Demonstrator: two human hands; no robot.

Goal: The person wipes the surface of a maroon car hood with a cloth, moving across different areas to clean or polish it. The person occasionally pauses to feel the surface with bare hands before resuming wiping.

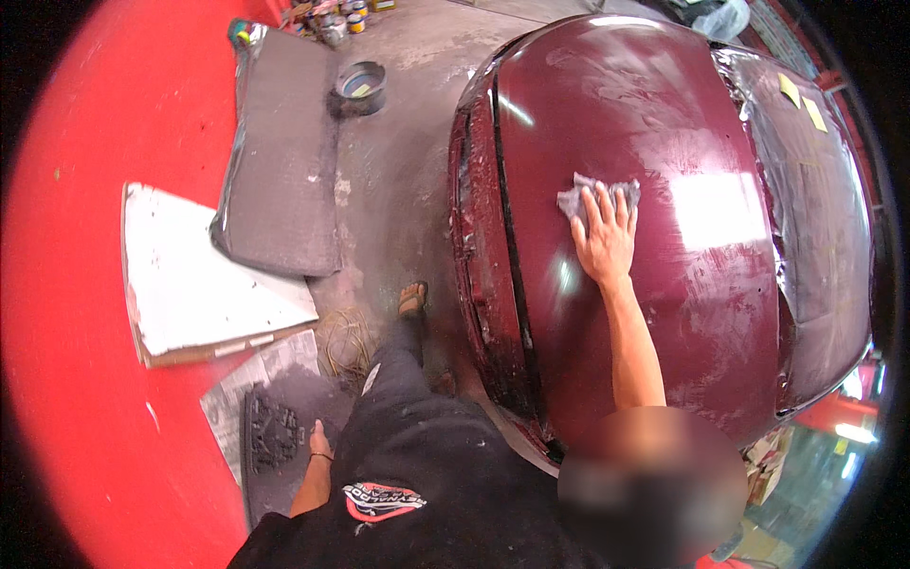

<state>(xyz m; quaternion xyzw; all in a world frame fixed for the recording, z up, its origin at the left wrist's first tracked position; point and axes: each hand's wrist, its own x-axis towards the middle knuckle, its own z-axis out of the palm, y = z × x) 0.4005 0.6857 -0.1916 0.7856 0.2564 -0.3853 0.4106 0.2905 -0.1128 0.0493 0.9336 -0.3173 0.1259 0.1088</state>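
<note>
A dark red car hood (pixel 682 351) curves across the right of the head view, with whitish smears and a bright reflection on its surface. Flat on the hood, my right hand (pixel 607 237) presses a crumpled grey cloth (pixel 571 203) under its spread fingers. The cloth's edges stick out around the fingertips. My left hand (pixel 319 441) hangs low at my left side, away from the car, with a thin dark band at the wrist. Its fingers show only in part and appear loose, with nothing visible in them.
Clear sheeting covers the windshield (pixel 820 218). Against the red wall (pixel 76 284) lean a dark wrapped panel (pixel 284 142) and a white board (pixel 194 275). On the floor are a black bucket (pixel 372 78), a coiled hose or cord (pixel 344 343) and newspaper (pixel 223 403). Several cans (pixel 355 21) stand farther back.
</note>
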